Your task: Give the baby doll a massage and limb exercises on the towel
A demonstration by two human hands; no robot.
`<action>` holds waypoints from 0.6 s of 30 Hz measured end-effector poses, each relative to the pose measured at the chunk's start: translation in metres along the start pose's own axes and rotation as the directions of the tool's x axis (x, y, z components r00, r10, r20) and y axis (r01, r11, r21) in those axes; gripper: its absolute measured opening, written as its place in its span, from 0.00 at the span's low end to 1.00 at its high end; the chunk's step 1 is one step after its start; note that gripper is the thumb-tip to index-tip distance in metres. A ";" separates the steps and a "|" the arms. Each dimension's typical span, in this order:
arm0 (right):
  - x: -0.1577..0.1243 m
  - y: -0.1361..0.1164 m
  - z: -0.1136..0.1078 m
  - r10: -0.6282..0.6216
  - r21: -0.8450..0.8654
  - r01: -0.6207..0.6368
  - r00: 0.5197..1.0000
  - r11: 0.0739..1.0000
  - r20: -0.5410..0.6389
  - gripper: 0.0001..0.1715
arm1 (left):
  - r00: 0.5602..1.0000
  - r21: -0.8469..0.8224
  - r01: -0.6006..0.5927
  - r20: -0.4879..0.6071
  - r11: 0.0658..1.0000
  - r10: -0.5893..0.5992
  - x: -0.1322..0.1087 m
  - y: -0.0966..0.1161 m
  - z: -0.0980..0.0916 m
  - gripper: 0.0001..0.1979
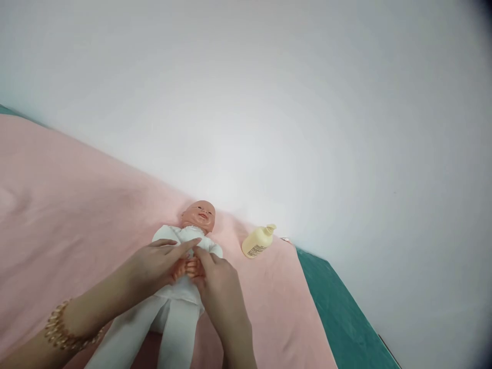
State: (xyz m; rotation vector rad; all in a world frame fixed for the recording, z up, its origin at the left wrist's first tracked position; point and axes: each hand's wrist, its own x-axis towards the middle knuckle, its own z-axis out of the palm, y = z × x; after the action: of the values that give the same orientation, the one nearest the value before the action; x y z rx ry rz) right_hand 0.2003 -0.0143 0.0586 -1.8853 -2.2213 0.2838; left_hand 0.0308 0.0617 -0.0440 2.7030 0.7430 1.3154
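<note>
A baby doll (183, 297) in white clothes lies face up on a pink cloth (277, 302), its bald head toward the wall. Over its chest, my left hand (156, 264) is closed round one of the doll's small hands, with the thumb and forefinger near the doll's upper chest. My right hand (221, 279) grips the doll's other hand from the right side. The doll's two hands are close together between mine, partly hidden by my fingers. A beaded bracelet (63, 328) circles my left wrist.
A pale yellow pump bottle (257, 242) stands on the cloth to the right of the doll, tilted in this view. Behind everything rises a plain white wall (246, 102). A green surface (338, 307) shows past the cloth's right edge.
</note>
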 end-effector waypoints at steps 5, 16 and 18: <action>0.003 -0.007 0.009 0.009 -0.143 -0.005 1.000 0.990 0.030 0.21 | 0.996 -0.028 -0.065 0.059 0.997 0.067 0.006 0.010 -0.001 0.45; -0.015 0.036 -0.029 0.250 0.249 -0.219 0.963 0.943 -0.101 0.31 | 0.956 0.103 0.282 0.053 0.954 -0.288 0.000 -0.019 -0.066 0.27; -0.020 0.055 -0.037 0.359 0.272 -0.320 0.927 0.908 -0.109 0.32 | 0.873 0.166 0.484 -0.023 0.859 -0.488 -0.006 -0.035 -0.091 0.28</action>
State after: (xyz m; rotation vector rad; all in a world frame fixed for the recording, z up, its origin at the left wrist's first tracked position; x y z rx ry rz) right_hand 0.2661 -0.0252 0.0779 -2.0641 -1.6604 0.4329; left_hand -0.0543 0.0752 0.0015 2.3844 1.4738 1.1365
